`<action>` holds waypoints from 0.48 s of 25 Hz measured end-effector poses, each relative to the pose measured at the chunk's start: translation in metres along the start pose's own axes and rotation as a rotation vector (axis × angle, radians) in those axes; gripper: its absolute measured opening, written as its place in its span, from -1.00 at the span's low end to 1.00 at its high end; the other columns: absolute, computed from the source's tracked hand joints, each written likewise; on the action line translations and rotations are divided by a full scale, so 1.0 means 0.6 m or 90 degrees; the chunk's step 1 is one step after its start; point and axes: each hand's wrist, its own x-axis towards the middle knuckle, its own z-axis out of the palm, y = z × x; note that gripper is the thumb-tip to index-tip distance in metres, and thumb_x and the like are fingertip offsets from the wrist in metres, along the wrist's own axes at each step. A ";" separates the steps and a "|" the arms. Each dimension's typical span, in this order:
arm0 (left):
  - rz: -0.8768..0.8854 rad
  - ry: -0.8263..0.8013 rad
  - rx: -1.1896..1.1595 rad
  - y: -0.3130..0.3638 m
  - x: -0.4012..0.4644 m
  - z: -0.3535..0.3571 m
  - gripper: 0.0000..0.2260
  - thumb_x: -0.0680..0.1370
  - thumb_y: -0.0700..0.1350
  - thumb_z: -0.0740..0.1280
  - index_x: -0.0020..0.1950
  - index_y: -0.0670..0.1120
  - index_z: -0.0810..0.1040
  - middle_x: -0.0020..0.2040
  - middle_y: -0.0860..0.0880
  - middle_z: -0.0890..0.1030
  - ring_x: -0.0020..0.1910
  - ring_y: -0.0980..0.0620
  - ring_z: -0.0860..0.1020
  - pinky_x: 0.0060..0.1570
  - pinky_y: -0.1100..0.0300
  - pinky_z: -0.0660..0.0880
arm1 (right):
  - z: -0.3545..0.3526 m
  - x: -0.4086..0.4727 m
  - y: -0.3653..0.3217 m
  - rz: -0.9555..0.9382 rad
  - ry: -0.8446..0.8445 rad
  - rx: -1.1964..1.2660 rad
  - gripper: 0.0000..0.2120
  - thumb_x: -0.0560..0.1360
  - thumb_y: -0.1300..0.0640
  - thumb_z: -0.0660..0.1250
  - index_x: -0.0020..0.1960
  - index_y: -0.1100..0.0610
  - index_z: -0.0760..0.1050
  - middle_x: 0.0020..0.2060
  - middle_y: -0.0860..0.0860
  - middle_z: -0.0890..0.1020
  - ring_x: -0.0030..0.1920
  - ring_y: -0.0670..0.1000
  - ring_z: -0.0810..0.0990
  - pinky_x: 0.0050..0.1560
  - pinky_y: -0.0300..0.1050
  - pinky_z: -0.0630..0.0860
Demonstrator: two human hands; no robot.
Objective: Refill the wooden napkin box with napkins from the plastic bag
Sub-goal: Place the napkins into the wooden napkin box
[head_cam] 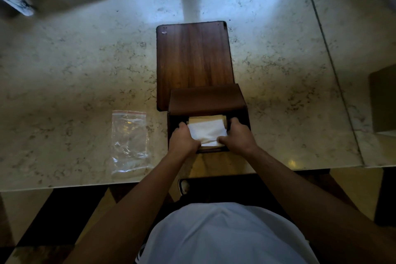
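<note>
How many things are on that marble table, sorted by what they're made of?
Wood: 2, the open napkin box and its flat lid lying behind it.
Plastic: 1, the clear bag, which looks empty.
Paper: 1 stack of white napkins, held in the box by the left hand and right hand.
Total: 4

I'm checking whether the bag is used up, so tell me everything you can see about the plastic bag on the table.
The plastic bag is a clear, crinkled zip-type pouch with a red strip along its far, top edge. It lies flat on the marble table, to the left of the wooden napkin box, apart from it. Neither hand touches it. It looks empty, with the marble showing through; glare hides some detail near its lower end.
</note>
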 end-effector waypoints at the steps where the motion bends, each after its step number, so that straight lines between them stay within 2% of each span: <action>1: 0.000 0.003 -0.004 0.001 -0.001 -0.001 -0.48 0.43 -0.13 0.53 0.26 -0.21 0.35 0.18 -0.22 0.54 0.14 -0.23 0.55 -0.15 0.06 0.41 | -0.001 0.000 0.001 0.000 0.000 0.020 -0.49 0.43 0.07 0.55 0.23 0.18 0.37 0.05 0.13 0.62 0.03 0.17 0.63 -0.14 -0.05 0.46; 7: 0.020 0.007 -0.018 -0.005 -0.007 -0.005 -0.53 0.45 -0.17 0.49 0.24 -0.22 0.34 0.17 -0.24 0.55 0.13 -0.25 0.56 -0.14 0.04 0.43 | -0.010 -0.002 0.001 -0.018 -0.004 0.059 -0.41 0.40 0.08 0.57 0.30 0.11 0.35 0.07 0.10 0.63 0.07 0.14 0.63 -0.09 -0.05 0.48; 9: 0.027 0.007 -0.014 -0.004 -0.010 -0.006 -0.54 0.46 -0.18 0.49 0.24 -0.22 0.35 0.17 -0.24 0.55 0.13 -0.25 0.56 -0.12 0.03 0.46 | -0.008 -0.004 0.001 -0.017 -0.005 0.036 -0.46 0.41 0.09 0.57 0.26 0.14 0.36 0.06 0.12 0.63 0.04 0.15 0.64 -0.12 -0.06 0.49; 12: 0.039 0.004 0.002 -0.004 -0.011 -0.008 -0.54 0.46 -0.19 0.48 0.27 -0.24 0.37 0.21 -0.25 0.54 0.17 -0.24 0.55 0.01 -0.02 0.53 | -0.013 -0.002 0.001 -0.001 -0.025 -0.048 -0.55 0.41 0.12 0.53 0.16 0.20 0.38 0.03 0.16 0.61 -0.07 0.13 0.59 -0.19 -0.04 0.50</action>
